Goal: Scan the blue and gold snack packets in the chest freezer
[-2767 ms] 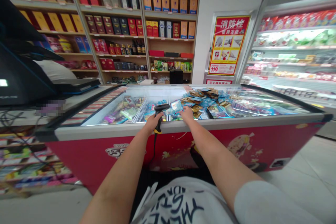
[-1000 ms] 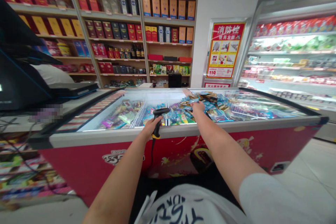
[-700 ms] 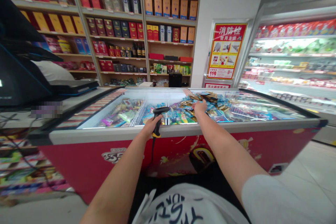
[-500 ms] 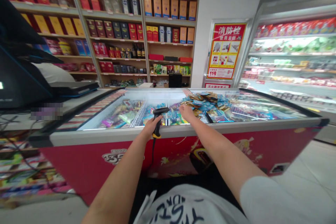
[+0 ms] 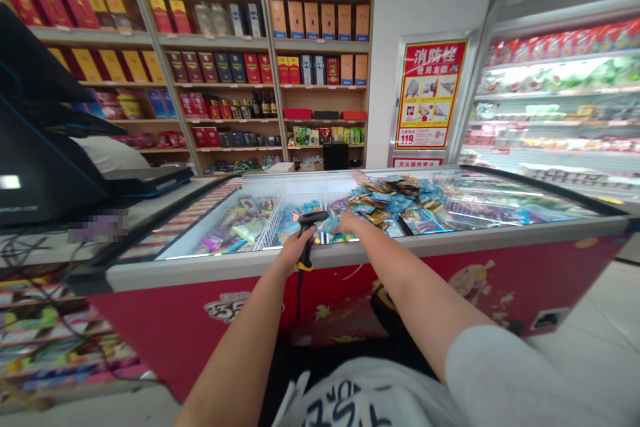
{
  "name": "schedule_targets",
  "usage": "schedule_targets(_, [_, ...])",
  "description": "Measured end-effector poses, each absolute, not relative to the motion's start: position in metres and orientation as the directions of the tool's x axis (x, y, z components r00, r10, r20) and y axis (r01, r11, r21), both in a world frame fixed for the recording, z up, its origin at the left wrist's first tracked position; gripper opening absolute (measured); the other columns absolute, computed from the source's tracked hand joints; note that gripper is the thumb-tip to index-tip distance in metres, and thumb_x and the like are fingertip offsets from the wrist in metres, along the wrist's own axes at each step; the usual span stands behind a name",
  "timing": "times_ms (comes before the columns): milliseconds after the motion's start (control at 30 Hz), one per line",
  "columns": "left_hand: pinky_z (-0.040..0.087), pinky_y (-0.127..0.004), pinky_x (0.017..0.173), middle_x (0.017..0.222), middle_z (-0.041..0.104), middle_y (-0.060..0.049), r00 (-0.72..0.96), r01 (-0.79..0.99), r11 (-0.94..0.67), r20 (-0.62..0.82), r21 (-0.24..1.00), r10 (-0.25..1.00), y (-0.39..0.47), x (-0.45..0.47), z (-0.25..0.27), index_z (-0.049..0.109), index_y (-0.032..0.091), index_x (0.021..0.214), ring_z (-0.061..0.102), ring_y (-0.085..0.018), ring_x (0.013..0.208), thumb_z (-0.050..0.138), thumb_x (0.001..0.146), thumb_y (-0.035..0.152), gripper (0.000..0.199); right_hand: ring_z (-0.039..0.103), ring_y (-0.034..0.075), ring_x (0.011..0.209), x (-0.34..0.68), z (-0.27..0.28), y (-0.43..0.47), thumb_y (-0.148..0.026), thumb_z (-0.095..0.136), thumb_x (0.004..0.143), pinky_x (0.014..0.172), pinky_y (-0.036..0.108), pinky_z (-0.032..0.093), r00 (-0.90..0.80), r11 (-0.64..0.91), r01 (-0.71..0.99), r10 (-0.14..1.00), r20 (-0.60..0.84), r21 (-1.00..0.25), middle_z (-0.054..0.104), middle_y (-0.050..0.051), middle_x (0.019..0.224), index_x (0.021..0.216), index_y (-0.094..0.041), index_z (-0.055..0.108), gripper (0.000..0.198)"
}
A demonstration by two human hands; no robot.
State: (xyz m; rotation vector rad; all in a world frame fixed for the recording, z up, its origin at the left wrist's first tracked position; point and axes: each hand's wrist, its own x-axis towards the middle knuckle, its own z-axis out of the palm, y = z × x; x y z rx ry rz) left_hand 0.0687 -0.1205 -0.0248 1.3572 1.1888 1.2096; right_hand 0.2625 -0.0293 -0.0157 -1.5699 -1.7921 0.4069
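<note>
Head view, left hand (image 5: 299,250): fingers wrapped around the handle of a scanner (image 5: 313,219).
Scanner: over the near rim of the freezer (image 5: 200,271); stiff, probably light, best gripped by its handle.
Blue packet (image 5: 329,224): between scanner and right hand; likely light, slick, easily crushed inside; pinch an end.
Right hand (image 5: 353,223): fingers narrowed, apparently on the packet's edge.
Packet pile (image 5: 400,195): just beyond, rightward.

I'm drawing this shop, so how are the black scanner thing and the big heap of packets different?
The scanner is black with yellow; the heap of packets is mostly blue and brown. The scanner is one tool; the heap is many packets and spreads wider. The left hand holds the scanner; the heap lies piled up. Both are at the freezer.
</note>
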Motion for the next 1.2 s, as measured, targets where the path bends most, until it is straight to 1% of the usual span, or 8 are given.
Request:
schedule_targets(100, [0.042,-0.028,0.063,0.070,0.065,-0.004,0.044,0.092,-0.098,0.094,0.991,0.995,-0.119,0.069,-0.026,0.068,0.015,0.081,0.058,-0.016,0.066,0.067,0.064,0.064,0.052,0.066,0.029,0.084,0.267,-0.013,-0.038,-0.019,0.090,0.035,0.079,0.035,0.049,0.007,0.097,0.794,0.986,0.168,-0.600,0.070,0.007,0.079,0.069,-0.018,0.064,0.042])
schedule_targets(167, [0.041,-0.028,0.062,0.069,0.065,-0.004,0.048,0.087,-0.102,0.098,0.991,0.994,-0.118,0.068,-0.026,0.067,0.015,0.078,0.057,-0.016,0.066,0.068,0.065,0.063,0.050,0.065,0.028,0.089,0.271,-0.019,-0.047,-0.023,0.089,0.042,0.080,0.034,0.048,0.066,0.097,0.780,0.970,0.235,-0.618,0.070,0.009,0.089,0.081,-0.017,0.065,0.046])
schedule_targets(233, [0.041,-0.027,0.062,0.068,0.065,-0.004,0.051,0.079,-0.098,0.095,0.992,0.994,-0.117,0.068,-0.027,0.066,0.015,0.076,0.057,-0.016,0.066,0.068,0.065,0.063,0.049,0.064,0.025,0.095,0.276,-0.028,-0.055,-0.024,0.084,0.054,0.084,0.033,0.047,0.160,0.104,0.744,0.931,0.328,-0.660,0.069,0.008,0.098,0.097,-0.018,0.063,0.048])
schedule_targets(300, [0.041,-0.027,0.062,0.068,0.065,-0.003,0.053,0.069,-0.086,0.082,0.994,0.995,-0.116,0.068,-0.027,0.066,0.015,0.077,0.057,-0.016,0.065,0.068,0.064,0.062,0.048,0.064,0.023,0.097,0.281,-0.037,-0.060,-0.024,0.077,0.066,0.085,0.032,0.046,0.230,0.096,0.716,0.903,0.364,-0.691,0.068,0.008,0.102,0.108,-0.018,0.059,0.046])
schedule_targets(400, [0.041,-0.027,0.061,0.069,0.065,-0.003,0.054,0.068,-0.065,0.061,0.996,0.997,-0.117,0.069,-0.027,0.066,0.015,0.080,0.057,-0.016,0.065,0.069,0.064,0.061,0.049,0.062,0.022,0.101,0.282,-0.046,-0.064,-0.020,0.068,0.076,0.088,0.031,0.045,0.243,0.112,0.710,0.888,0.391,-0.696,0.066,0.010,0.107,0.115,-0.015,0.054,0.042])
schedule_targets(500, [0.040,-0.026,0.059,0.067,0.064,-0.003,0.041,0.118,-0.053,0.049,0.992,0.998,-0.119,0.070,-0.025,0.066,0.014,0.077,0.055,-0.015,0.062,0.068,0.064,0.061,0.049,0.062,0.022,0.101,0.281,-0.048,-0.064,-0.015,0.060,0.081,0.088,0.031,0.044,0.204,0.147,0.739,0.881,0.427,-0.658,0.065,0.010,0.109,0.121,-0.017,0.050,0.042])
schedule_targets(900, [0.041,-0.027,0.058,0.067,0.064,-0.003,0.056,0.168,-0.054,0.045,0.984,0.997,-0.113,0.069,-0.030,0.066,0.015,0.078,0.056,-0.016,0.060,0.066,0.065,0.061,0.048,0.062,0.023,0.102,0.279,-0.045,-0.070,-0.014,0.056,0.084,0.087,0.031,0.044,0.187,0.131,0.753,0.897,0.400,-0.645,0.066,0.009,0.106,0.123,-0.018,0.048,0.041])
schedule_targets(1200, [0.040,-0.027,0.057,0.066,0.064,-0.002,0.067,0.166,-0.057,0.047,0.984,0.997,-0.113,0.069,-0.030,0.065,0.015,0.076,0.056,-0.015,0.060,0.067,0.065,0.059,0.045,0.061,0.023,0.106,0.282,-0.045,-0.068,-0.012,0.055,0.083,0.091,0.032,0.042,0.206,0.153,0.719,0.885,0.418,-0.678,0.065,0.011,0.113,0.121,-0.018,0.049,0.039])
